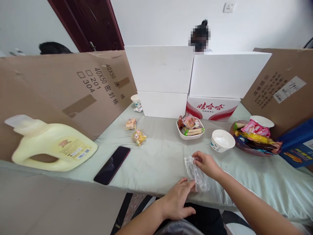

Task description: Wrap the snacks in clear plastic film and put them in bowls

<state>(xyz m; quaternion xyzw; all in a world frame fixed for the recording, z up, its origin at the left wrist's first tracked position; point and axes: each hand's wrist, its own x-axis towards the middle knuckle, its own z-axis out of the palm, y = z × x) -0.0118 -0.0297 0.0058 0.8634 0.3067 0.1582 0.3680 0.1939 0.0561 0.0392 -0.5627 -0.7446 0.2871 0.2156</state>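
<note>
A clear plastic bag point(201, 179) lies crumpled near the table's front edge. My right hand point(207, 164) pinches its upper part between thumb and fingers. At the bag's lower left, my left hand point(178, 199) rests palm down with the fingers stretched out and the thumb apart. Its fingertips touch the bag's edge, where a small pinkish patch shows; I cannot tell what that is. Beyond my right hand stands a white paper bowl point(222, 143). A white dish of wrapped snacks point(190, 134) sits farther back.
A black phone point(111, 165), two small snack packets point(139, 137) and a pale yellow detergent jug point(55, 143) are on the left. At right stand a bowl of snacks point(255, 150) and a blue box point(297, 147). White boxes point(162, 70) and cardboard panels point(73, 88) wall the table; a person's head shows behind.
</note>
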